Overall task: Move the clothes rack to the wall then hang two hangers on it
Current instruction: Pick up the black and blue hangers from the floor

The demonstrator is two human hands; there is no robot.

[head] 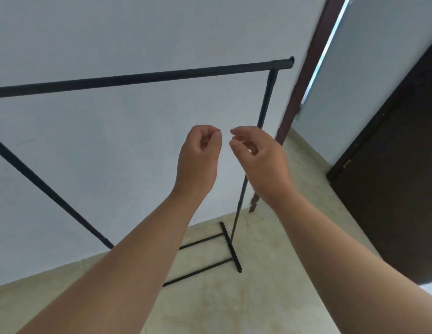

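Note:
A black metal clothes rack stands against the pale wall, its top bar running from the left edge to the upper right. Its right upright drops to a foot bar on the floor, and its left upright slants down at the left. The bar carries no hangers. My left hand and my right hand are raised side by side in front of the rack, below the top bar. Both hands hold nothing, with fingers loosely curled and tips apart. Neither touches the rack.
The pale wall is right behind the rack. A brown door frame rises just right of the rack. A dark door stands at the far right. The floor is beige tile.

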